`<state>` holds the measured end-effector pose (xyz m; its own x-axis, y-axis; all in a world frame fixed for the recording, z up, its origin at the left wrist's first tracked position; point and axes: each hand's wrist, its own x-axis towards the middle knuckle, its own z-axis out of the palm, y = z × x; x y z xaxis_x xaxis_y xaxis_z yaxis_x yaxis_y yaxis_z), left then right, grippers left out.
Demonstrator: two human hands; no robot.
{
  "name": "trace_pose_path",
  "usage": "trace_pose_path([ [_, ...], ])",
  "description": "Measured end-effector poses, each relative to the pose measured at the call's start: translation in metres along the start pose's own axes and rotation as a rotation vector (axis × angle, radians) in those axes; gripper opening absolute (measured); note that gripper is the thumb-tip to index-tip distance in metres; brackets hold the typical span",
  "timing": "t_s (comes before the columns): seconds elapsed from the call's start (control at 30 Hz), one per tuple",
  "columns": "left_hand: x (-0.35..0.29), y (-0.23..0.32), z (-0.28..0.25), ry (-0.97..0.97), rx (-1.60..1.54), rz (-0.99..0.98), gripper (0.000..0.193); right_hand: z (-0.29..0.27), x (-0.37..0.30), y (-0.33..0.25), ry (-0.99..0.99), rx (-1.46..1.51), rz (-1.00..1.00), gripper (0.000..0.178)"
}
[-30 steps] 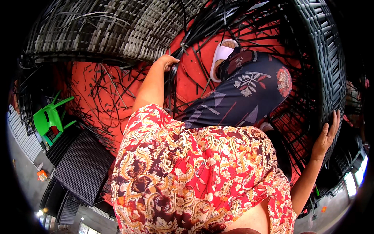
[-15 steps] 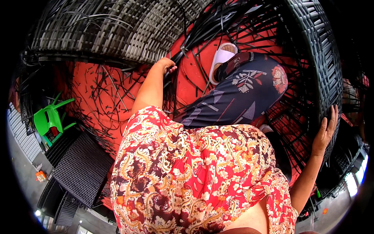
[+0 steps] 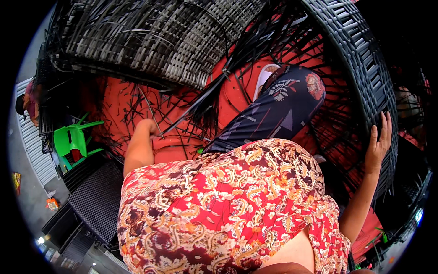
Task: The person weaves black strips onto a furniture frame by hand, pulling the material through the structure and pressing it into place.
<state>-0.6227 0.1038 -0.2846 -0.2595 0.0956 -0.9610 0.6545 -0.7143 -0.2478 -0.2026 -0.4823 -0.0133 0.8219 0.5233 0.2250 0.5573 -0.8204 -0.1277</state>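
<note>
Left grip [image 3: 147,127] on dark strip [image 3: 185,115], littered red surface [image 3: 230,107], green chair [image 3: 78,138]

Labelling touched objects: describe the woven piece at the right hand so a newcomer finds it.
From the red floor covering, look to the upper right. A curved woven band arcs down to the right hand. It is evenly dark grey, unlike the mottled, paler-patched woven panel at upper left.

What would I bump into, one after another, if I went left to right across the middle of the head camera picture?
Green plastic chair → left hand → dark flower-patterned trousers → right hand.
</note>
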Motion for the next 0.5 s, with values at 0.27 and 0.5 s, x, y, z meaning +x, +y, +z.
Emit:
trace_pose_path([
  [0.27,-0.163,-0.002,-0.019,0.259,-1.356,1.093,0.019,0.024,-0.007,0.011,0.099,0.011,-0.023,0.037],
  [0.5,-0.328,0.26,-0.02,0.343,-1.204,1.79,0.014,0.01,0.007,-0.101,-0.135,1.059,0.135,0.024],
])
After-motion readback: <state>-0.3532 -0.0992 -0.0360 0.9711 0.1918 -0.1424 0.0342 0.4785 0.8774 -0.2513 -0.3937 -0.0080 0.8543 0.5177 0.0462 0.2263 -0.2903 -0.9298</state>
